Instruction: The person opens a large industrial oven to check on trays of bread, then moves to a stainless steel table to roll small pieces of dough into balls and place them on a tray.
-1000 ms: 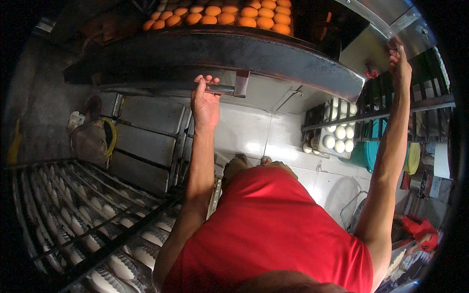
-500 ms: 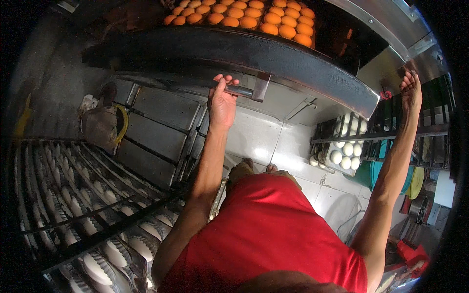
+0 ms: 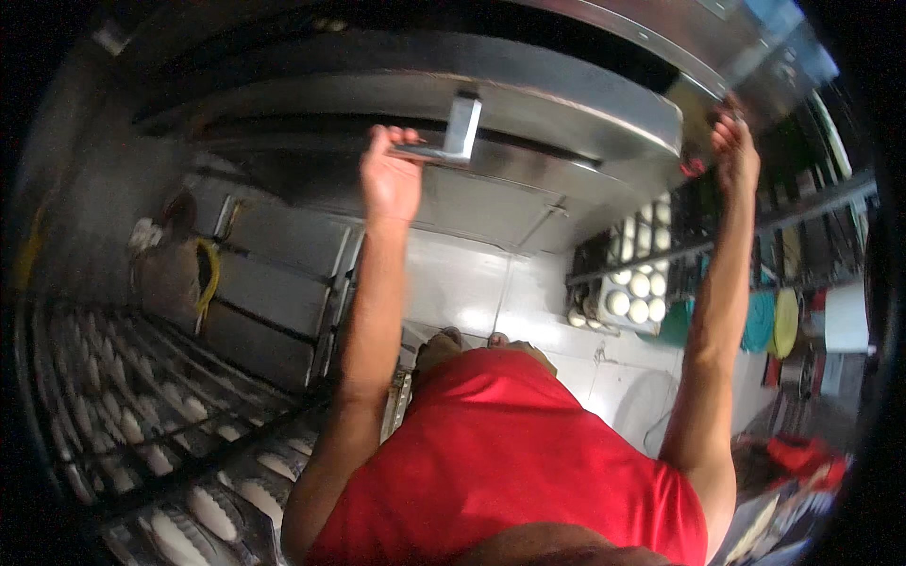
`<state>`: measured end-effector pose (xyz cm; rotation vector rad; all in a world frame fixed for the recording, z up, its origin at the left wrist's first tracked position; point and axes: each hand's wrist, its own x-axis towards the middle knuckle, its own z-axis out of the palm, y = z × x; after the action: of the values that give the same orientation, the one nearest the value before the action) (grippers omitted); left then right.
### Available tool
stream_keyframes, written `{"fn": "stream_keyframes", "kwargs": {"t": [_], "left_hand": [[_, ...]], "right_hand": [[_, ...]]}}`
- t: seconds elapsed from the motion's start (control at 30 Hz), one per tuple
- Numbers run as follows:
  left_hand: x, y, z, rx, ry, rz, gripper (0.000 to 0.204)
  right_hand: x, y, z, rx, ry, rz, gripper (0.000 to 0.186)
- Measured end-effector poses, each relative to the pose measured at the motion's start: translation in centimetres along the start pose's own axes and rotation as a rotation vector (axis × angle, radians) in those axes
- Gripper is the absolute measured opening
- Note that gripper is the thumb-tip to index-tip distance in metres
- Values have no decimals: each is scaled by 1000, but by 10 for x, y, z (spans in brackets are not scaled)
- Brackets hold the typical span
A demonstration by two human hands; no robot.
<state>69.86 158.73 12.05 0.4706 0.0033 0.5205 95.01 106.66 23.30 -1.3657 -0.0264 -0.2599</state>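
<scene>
My left hand (image 3: 391, 184) is closed round the end of the metal door handle (image 3: 461, 134) on the front of a wide oven door (image 3: 566, 90). The thumb and fingertips curl over the bar, left of its bright bracket. Above the door's edge the oven chamber (image 3: 406, 21) looks dark, and hardly anything inside it shows. My right hand (image 3: 738, 156) is raised at the oven's right side, its fingers bent in at a small dark part that I cannot make out. A small red piece (image 3: 694, 167) sits just left of that hand.
At lower left a rack (image 3: 142, 396) carries trays of pale dough in fluted cups. More pale dough rounds (image 3: 639, 292) lie on a tray in a dark rack to the right. Farther right are a teal container (image 3: 759, 325) and a yellow one (image 3: 785, 323). White tiles (image 3: 458, 283) cover the floor.
The oven door has swung up, and the rows of orange-lit buns behind it are out of sight. My left hand has stayed on the handle, while the whole view has shifted.
</scene>
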Motion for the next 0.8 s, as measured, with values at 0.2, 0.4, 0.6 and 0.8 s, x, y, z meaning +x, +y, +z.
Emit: {"fn": "stream_keyframes", "kwargs": {"t": [0.2,0.4,0.6,0.8], "left_hand": [[54,20,21,39,-109,-20,16],[121,13,1,108,-272,-48,26],[166,27,-29,81,-432,-160,30],[177,32,-21,217,-379,-60,33]], "right_hand": [[-127,37,23,-300,-24,2,37],[-411,231,-109,-1196,-197,259,36],[-723,221,-197,-1288,112,1026,38],[-810,200,-202,-1134,291,1232,38]]}}
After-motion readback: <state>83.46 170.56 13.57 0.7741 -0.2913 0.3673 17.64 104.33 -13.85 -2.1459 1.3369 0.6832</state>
